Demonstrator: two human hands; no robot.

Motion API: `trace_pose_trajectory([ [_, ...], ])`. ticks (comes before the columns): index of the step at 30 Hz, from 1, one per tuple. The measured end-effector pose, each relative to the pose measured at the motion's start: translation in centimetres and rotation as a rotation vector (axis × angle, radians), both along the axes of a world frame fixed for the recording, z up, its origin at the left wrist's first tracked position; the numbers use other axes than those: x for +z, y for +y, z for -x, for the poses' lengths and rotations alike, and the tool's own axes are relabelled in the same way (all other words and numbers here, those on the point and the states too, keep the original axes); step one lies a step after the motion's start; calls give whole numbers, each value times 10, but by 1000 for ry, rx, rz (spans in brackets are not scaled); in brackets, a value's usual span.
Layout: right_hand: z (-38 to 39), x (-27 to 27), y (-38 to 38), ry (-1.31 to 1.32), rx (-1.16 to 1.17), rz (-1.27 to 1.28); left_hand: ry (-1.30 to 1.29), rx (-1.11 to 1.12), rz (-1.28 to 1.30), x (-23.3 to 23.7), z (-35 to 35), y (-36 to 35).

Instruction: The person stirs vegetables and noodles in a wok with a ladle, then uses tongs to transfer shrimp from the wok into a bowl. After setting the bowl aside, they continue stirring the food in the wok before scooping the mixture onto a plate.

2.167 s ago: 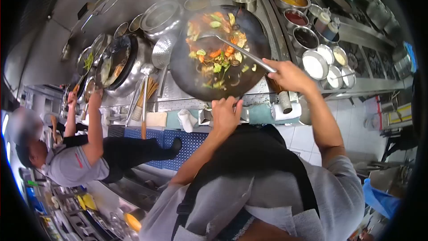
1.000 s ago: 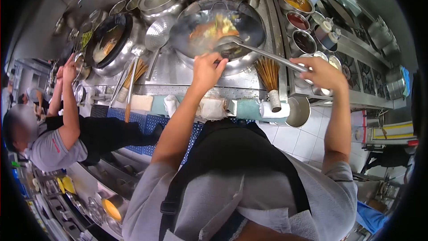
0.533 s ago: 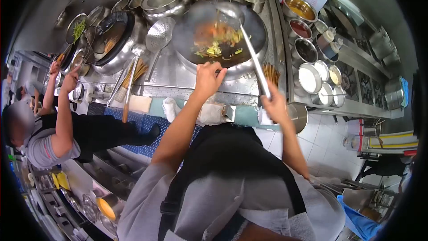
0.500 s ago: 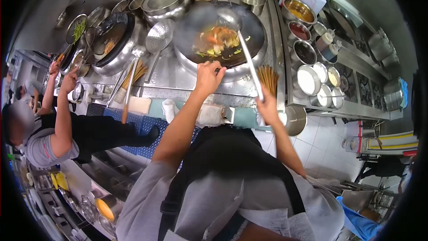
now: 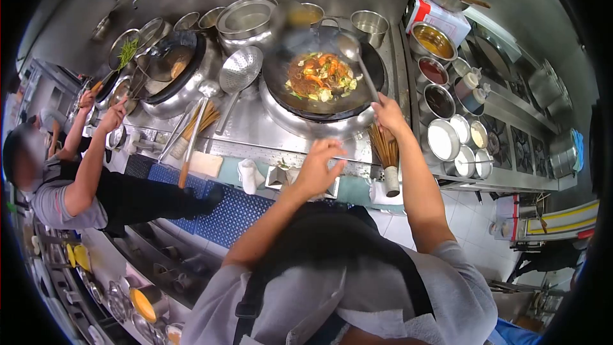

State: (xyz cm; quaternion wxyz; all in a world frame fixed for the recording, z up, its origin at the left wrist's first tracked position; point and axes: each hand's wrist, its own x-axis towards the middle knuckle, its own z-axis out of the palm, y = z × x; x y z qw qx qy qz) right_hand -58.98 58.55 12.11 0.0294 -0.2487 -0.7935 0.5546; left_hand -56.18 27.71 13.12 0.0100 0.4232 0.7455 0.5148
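Note:
A black wok (image 5: 281, 89) on the steel stove holds a steaming mix of orange pieces, brown strands and pale green vegetables (image 5: 320, 76). My right hand (image 5: 388, 115) is wrapped round the handle of a steel ladle (image 5: 349, 46), whose bowl is at the wok's upper right, above the food. Nothing is in my left hand (image 5: 319, 167), which hovers with fingers apart in front of the wok's near edge, not touching it. A bamboo brush (image 5: 383, 147) stands below my right hand.
A perforated strainer (image 5: 241, 69) lies left of the wok. Another person (image 5: 70, 188) works at a second wok (image 5: 169, 67) on the left. Steel pots with sauces (image 5: 434, 39) and white contents (image 5: 443, 140) line the right side. A long-handled ladle (image 5: 193, 134) crosses the left counter edge.
My left hand has moved from the wok's near rim back toward me and opened. My right hand has moved up with the ladle. The food has shifted and spread, with brown strands now visible.

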Motion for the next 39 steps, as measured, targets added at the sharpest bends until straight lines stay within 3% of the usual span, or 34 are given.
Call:
trace_pose_trajectory([
  [5,36,-10,-50,-74,164,-309,-123,7,130,-24,-29,-54],
  [10,-54,10,-42,57,379,-726,-309,240,141,-55,-41,-107],
  [12,-97,48,-38,-12,359,-723,-307,310,146,-51,-40,-114],
  [15,-115,55,11,97,436,-666,-210,313,126,-35,-23,-106],
  [16,-106,65,10,-2,408,-670,-162,283,115,-29,-10,-96],
  [20,-47,44,-26,-132,377,-758,207,324,46,-4,55,-22],
  [22,-50,31,-30,-55,416,-703,288,366,85,-5,87,12],
  [25,-88,68,-27,-92,501,-662,171,232,344,-34,118,45],
  [26,-98,96,-24,-152,511,-615,174,265,310,-34,116,46],
  [28,-106,92,12,-135,543,-651,160,319,252,-31,98,44],
  [32,-83,109,-9,-106,460,-570,203,238,163,21,15,20],
  [35,-77,108,-37,-55,511,-482,340,237,27,49,6,13],
  [36,-87,118,-39,-90,546,-502,308,217,118,55,23,17],
  [39,-104,149,-35,-154,625,-618,184,237,73,17,71,36],
])
